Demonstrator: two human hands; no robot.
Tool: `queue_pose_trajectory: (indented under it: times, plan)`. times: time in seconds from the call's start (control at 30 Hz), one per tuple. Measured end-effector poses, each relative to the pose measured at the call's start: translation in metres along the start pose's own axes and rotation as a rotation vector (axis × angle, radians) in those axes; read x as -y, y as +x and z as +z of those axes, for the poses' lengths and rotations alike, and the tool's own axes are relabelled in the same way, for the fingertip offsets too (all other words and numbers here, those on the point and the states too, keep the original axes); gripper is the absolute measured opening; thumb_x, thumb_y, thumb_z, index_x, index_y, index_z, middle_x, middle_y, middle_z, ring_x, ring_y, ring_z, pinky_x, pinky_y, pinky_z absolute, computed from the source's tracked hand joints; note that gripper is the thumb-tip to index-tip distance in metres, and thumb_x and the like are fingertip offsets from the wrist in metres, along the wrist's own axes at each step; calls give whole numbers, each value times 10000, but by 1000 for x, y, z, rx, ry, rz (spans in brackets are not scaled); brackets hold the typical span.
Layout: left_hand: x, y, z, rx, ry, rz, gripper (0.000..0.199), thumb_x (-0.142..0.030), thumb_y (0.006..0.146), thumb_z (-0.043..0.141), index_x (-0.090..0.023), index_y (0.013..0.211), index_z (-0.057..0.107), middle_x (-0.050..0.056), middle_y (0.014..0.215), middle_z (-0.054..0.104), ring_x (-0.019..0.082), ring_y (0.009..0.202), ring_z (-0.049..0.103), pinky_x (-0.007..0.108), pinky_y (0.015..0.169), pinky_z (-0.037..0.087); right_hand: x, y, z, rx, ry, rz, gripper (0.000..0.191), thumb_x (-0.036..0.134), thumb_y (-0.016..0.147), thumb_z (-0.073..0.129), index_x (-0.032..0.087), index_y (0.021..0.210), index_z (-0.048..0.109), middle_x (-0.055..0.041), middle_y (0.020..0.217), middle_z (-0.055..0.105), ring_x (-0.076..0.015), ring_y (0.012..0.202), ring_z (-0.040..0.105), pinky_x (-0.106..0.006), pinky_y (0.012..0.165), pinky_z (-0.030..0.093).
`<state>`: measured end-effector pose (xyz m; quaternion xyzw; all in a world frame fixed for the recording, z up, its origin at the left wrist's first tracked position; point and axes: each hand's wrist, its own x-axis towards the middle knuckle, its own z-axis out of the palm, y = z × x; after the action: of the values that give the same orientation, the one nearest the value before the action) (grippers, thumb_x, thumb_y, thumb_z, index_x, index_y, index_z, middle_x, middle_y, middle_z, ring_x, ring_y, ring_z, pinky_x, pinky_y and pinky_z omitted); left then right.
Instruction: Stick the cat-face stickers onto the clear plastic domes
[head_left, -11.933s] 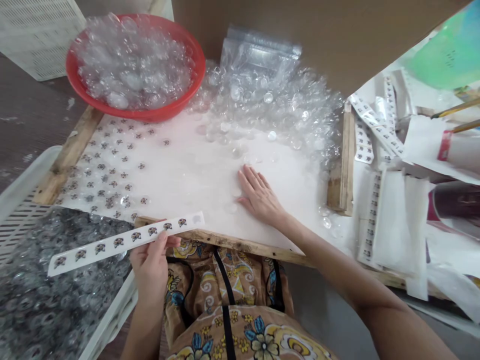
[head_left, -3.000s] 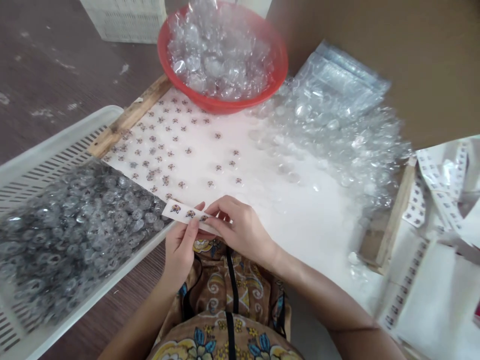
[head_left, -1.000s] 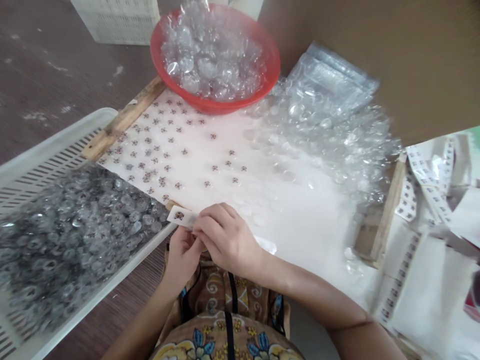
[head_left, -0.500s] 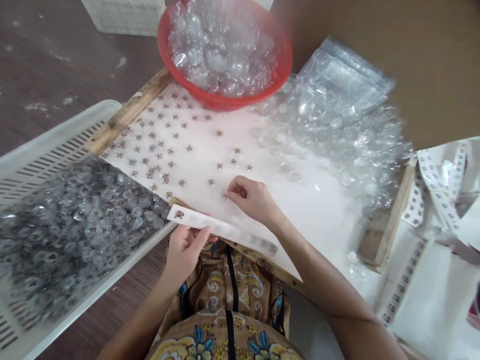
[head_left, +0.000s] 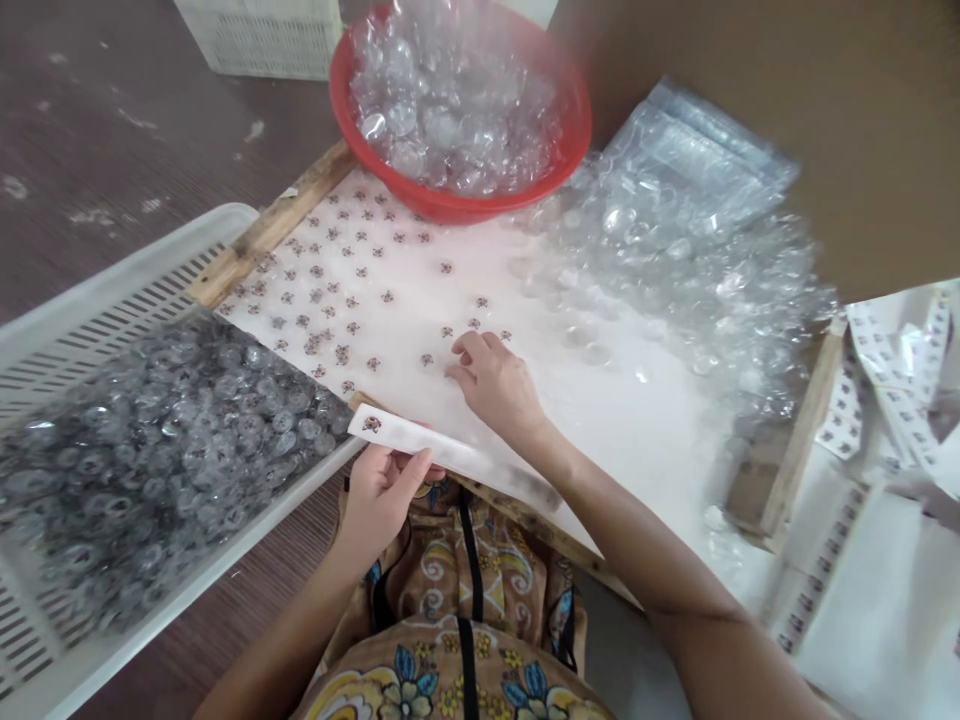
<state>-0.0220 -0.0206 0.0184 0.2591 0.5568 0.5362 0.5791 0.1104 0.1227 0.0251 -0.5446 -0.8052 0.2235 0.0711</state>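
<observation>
My left hand [head_left: 388,495] pinches a long white sticker strip [head_left: 442,450] between thumb and fingers at the near edge of the white board. One small printed animal-face sticker [head_left: 372,424] shows at the strip's left end; its right part is blurred. Above the board, my right hand [head_left: 496,385] is loosely curled, with a gap between thumb and index finger and nothing visible in them. Close to its fingertips lie several small printed pieces [head_left: 427,360], spread on the white board [head_left: 600,450]. Whatever lies under the palm is hidden.
A red basin [head_left: 457,205] of clear round pieces stands at the back. Clear packets [head_left: 675,250] pile up at right. A white crate [head_left: 135,640] holds many bagged pieces at left. Wooden rails [head_left: 277,222] edge the board; sticker strips [head_left: 821,560] lie far right.
My right hand has risen slightly away from the strip and its pinch has loosened. My left hand keeps hold of the strip. The whole view has shifted a little.
</observation>
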Motion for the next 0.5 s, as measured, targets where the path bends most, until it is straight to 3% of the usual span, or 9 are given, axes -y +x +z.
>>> queue_pose_trajectory:
  times: [0.13,0.23,0.3,0.5]
  plan:
    - [0,-2,2,1,15,-12,289,-391,844,741,-161,1017,706,45,851,743,188,724,713,319,707,610,16,-9,-11,-93,128,-123,120,137,943,531,195,981,629,-104,1009,686,-221,899,636,-323,774,466]
    - [-1,0,5,-12,54,26,266,-408,815,756,-158,871,685,22,728,702,169,620,656,298,632,571,38,-25,-20,4,387,-304,87,207,928,627,202,1015,629,-63,999,694,-182,904,641,-295,799,492]
    - [-3,2,7,-31,96,74,272,-395,766,794,-165,774,649,2,668,657,157,594,607,269,579,521,52,-33,-19,57,461,-349,57,230,934,635,205,984,631,-37,952,691,-154,856,640,-265,751,494]
    - [-2,6,7,-76,122,111,275,-353,723,820,-165,776,627,7,706,667,165,653,594,257,587,489,65,-45,-1,-113,237,-461,165,172,990,517,194,911,660,-64,935,717,-178,829,633,-327,759,486]
